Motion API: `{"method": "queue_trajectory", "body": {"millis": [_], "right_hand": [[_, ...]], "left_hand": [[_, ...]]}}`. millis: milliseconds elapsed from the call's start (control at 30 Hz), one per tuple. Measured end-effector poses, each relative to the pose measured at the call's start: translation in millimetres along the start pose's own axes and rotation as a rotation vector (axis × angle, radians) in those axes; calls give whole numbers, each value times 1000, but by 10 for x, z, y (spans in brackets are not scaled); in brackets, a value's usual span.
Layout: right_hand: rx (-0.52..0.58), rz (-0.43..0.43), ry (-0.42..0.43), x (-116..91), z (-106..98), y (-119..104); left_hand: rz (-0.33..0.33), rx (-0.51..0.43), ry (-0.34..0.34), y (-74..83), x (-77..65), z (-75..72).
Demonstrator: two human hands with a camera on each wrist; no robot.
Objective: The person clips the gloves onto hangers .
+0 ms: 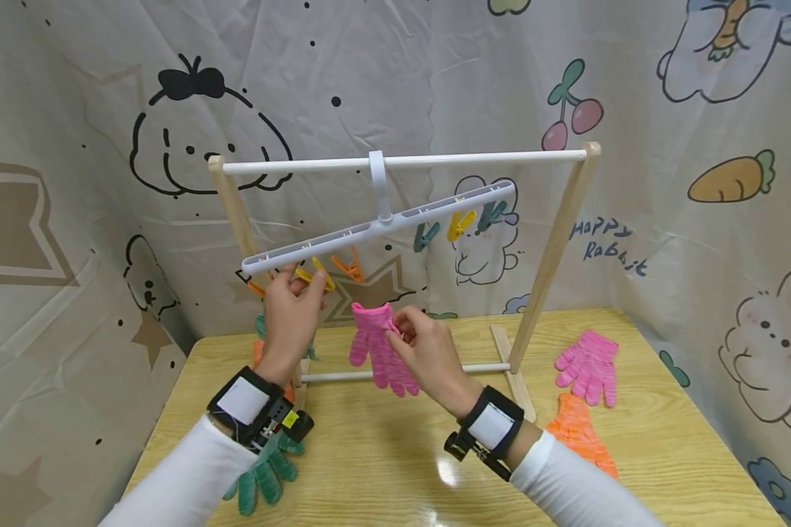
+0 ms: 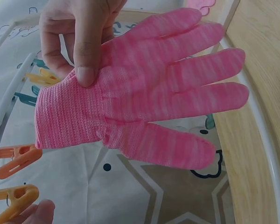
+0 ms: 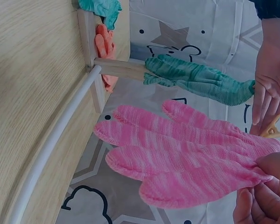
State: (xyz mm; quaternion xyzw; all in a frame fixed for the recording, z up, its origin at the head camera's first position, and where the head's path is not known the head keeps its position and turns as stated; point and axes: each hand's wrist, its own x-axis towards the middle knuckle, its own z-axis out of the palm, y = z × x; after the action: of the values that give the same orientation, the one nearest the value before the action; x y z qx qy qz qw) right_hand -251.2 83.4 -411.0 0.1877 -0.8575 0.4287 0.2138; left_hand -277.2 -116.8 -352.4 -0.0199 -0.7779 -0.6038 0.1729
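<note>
A white clip hanger (image 1: 343, 238) hangs tilted from the rack's white bar (image 1: 468, 159), its left end lower. At that low end my left hand (image 1: 288, 318) pinches a yellow clip (image 2: 16, 203), while an orange clip (image 1: 349, 265) dangles just to the right. My right hand (image 1: 431, 351) grips a pink knit glove (image 1: 377, 344) by the side of its cuff between thumb and fingers. The glove hangs fingers down, below and right of the yellow clip. Behind my left hand a green glove (image 3: 200, 79) hangs from the low end, mostly hidden in the head view.
On the table's right lie another pink glove (image 1: 589, 366) and an orange glove (image 1: 580, 432). A green glove (image 1: 266, 472) lies under my left forearm, an orange one (image 3: 105, 46) farther back. Wooden rack posts (image 1: 554, 256) stand either side; more clips (image 1: 461, 225) hang at the hanger's raised end.
</note>
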Motion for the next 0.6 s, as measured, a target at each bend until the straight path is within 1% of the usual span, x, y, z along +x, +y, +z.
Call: {"method": "queue_trajectory", "body": {"millis": [100, 233, 333, 500, 600], "right_hand": [[2, 4, -5, -4, 6, -5], [4, 6, -13, -6, 15, -5], [7, 3, -17, -3, 19, -9], [13, -7, -18, 0, 22, -12], [13, -17, -14, 7, 25, -12]], "left_hand": [[14, 13, 41, 5, 13, 10], [23, 7, 60, 4, 53, 23], [6, 17, 72, 12, 92, 34], [-48, 45, 103, 24, 139, 57], [-51, 38, 120, 31, 149, 68]]}}
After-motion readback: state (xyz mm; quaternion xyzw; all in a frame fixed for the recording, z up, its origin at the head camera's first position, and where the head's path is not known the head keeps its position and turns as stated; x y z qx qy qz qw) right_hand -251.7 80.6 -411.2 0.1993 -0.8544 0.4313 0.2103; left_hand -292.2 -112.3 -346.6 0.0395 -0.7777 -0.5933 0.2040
